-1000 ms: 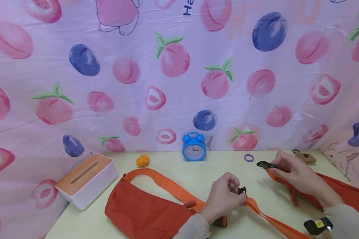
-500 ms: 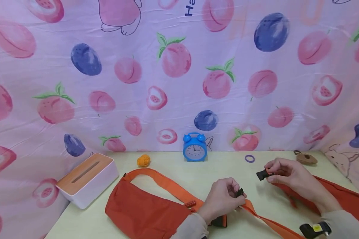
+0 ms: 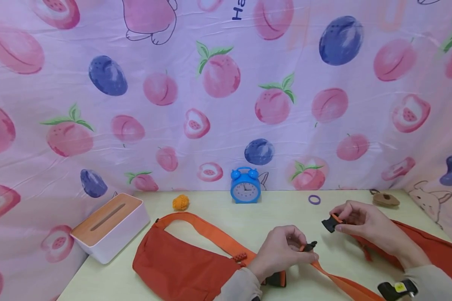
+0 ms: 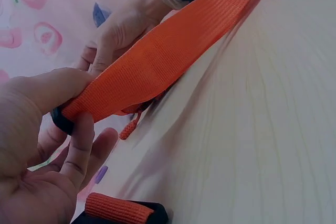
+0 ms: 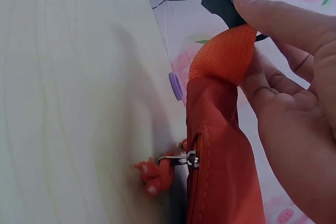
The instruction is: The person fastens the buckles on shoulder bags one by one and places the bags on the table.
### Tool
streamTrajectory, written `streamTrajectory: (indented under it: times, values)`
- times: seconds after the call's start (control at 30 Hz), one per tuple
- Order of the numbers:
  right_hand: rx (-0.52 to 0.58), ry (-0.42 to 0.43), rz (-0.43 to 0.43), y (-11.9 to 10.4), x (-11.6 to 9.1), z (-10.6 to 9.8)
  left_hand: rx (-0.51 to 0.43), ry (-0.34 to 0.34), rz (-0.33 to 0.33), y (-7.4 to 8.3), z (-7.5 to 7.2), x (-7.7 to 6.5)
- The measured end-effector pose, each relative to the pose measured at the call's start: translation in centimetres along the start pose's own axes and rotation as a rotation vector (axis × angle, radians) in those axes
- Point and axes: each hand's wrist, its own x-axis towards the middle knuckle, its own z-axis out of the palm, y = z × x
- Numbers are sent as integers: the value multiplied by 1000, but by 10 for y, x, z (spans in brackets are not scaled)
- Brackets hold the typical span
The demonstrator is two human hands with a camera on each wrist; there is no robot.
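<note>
My left hand [image 3: 280, 250] pinches a black prong buckle half [image 3: 309, 246] at the end of an orange strap [image 4: 163, 51]. The strap runs from those fingers down to the lower right. Farther right, my right hand [image 3: 369, 225] holds the black socket buckle half [image 3: 329, 223], joined by short orange webbing [image 5: 223, 53] to a red bag [image 5: 223, 145] with a zipper and a cord pull [image 5: 157, 174]. The two buckle halves are apart, both raised over the table. Much of the right bag is hidden behind my right arm in the head view.
A second red bag [image 3: 181, 263] with an orange strap lies left of my left hand. Along the back are a tissue box [image 3: 111, 228], an orange yarn ball [image 3: 181, 202], a blue alarm clock [image 3: 245, 188], a purple ring [image 3: 314, 200] and a brown pouch [image 3: 386, 199].
My right hand has lowered slightly and turned the socket half, so it points down-left. The prong half in my left hand has turned and now points right, towards the socket side.
</note>
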Motion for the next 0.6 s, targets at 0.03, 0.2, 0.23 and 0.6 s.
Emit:
streamTrajectory:
  times: [0.03, 0.2, 0.23, 0.6]
  values:
    - [-4, 0, 5, 0, 0, 0, -6, -5, 0, 0, -1, 0]
    - [-9, -14, 34, 2, 0, -1, -2, -17, -16, 1, -3, 2]
    - [-11, -17, 42, 2, 0, -2, 5, -16, -21, 1, -3, 2]
    - [-29, -49, 76, -2, 0, -4, 46, 84, -32, 6, -4, 1]
